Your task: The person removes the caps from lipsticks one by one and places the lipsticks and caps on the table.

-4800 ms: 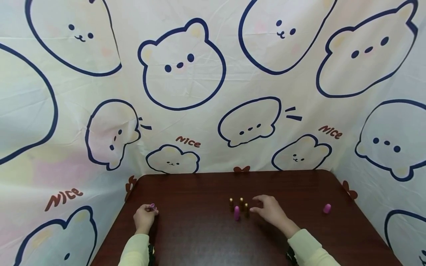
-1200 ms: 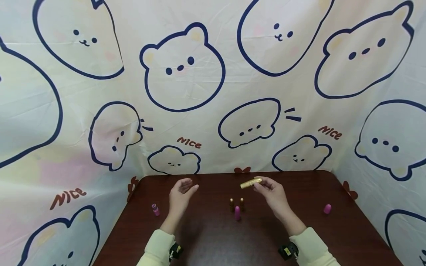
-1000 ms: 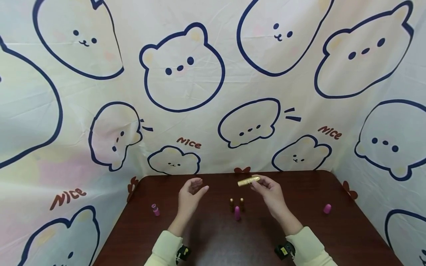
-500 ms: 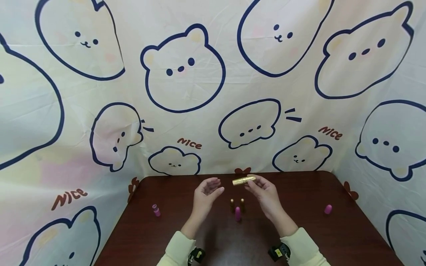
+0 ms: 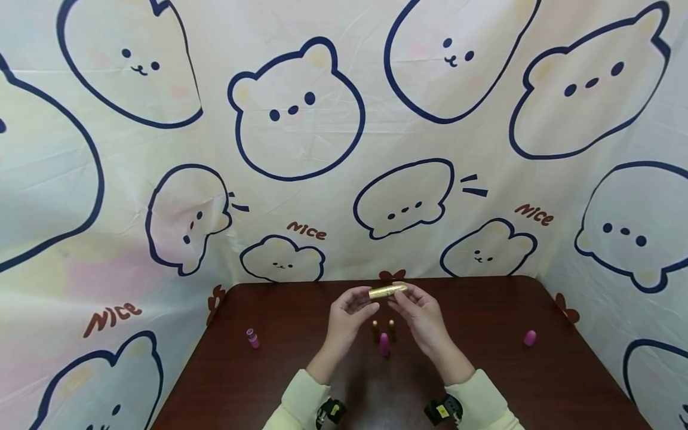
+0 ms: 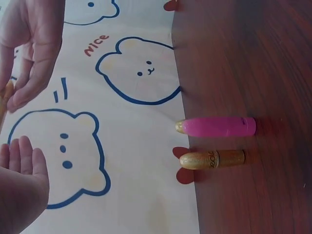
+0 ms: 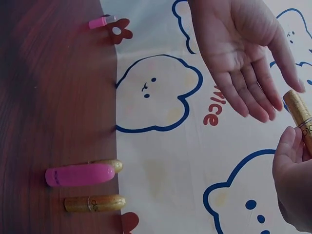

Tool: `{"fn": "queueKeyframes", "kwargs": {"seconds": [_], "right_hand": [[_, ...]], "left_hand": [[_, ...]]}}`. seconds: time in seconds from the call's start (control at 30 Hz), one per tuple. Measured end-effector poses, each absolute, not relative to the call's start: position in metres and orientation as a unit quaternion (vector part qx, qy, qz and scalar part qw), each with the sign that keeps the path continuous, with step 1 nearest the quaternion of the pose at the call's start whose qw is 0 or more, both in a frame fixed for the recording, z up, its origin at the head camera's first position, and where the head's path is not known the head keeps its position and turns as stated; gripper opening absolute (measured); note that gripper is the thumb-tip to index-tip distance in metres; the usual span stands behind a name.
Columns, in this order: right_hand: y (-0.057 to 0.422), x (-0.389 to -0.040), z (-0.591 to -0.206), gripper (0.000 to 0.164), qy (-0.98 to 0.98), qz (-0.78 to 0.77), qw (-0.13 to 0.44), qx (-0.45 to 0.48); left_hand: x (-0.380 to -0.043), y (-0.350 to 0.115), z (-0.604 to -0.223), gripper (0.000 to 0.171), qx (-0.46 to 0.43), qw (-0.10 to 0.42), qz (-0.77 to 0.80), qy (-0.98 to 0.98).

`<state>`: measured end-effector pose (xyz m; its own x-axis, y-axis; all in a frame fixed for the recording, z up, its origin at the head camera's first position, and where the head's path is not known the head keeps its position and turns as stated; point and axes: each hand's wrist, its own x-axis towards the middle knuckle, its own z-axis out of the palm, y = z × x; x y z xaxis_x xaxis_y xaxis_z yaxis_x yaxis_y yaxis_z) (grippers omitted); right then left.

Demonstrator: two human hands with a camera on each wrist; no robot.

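A gold, bullet-shaped lipstick tube (image 5: 388, 291) is held up over the far part of the table, lying nearly level. My right hand (image 5: 423, 316) pinches its right end between thumb and fingers. My left hand (image 5: 348, 316) is at the tube's other end, fingers extended; the right wrist view shows the left thumb (image 7: 287, 68) right by that end. Below the hands, two gold lipstick tubes (image 5: 375, 330) (image 5: 392, 330) and a pink lipstick tube (image 5: 384, 346) stand upright close together.
An uncapped pink lipstick base (image 5: 252, 339) stands at the table's left. Toward the right edge is a pink cap (image 5: 530, 338). The dark wooden table (image 5: 473, 298) backs onto a pale cloth (image 5: 344, 137) printed with cartoon bears.
My left hand has let go of the pink lipstick base and moved right. My right hand has picked up a gold tube from the group and carried it left toward the left hand.
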<state>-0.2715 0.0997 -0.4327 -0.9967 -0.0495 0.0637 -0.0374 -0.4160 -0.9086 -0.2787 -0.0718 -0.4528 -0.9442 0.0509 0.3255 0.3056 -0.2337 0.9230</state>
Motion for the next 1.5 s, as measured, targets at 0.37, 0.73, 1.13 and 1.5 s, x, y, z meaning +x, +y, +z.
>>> {"fn": "queueKeyframes", "kwargs": {"seconds": [0.37, 0.73, 1.13, 1.5], "right_hand": [[0.093, -0.269, -0.433, 0.033, 0.530, -0.847, 0.014, -0.035], [0.090, -0.267, -0.434, 0.037, 0.533, -0.846, 0.018, -0.029], [0.086, -0.267, -0.439, 0.029, 0.535, -0.844, 0.007, -0.034], [0.085, -0.267, -0.441, 0.033, 0.550, -0.834, 0.002, -0.039]], "left_hand": [[-0.276, -0.066, -0.449, 0.031, -0.146, 0.086, -0.764, -0.623], [-0.274, -0.065, -0.449, 0.026, -0.138, 0.091, -0.759, -0.629], [-0.275, -0.067, -0.452, 0.024, -0.130, 0.093, -0.751, -0.641], [-0.266, -0.069, -0.439, 0.019, -0.127, 0.091, -0.747, -0.646]]}}
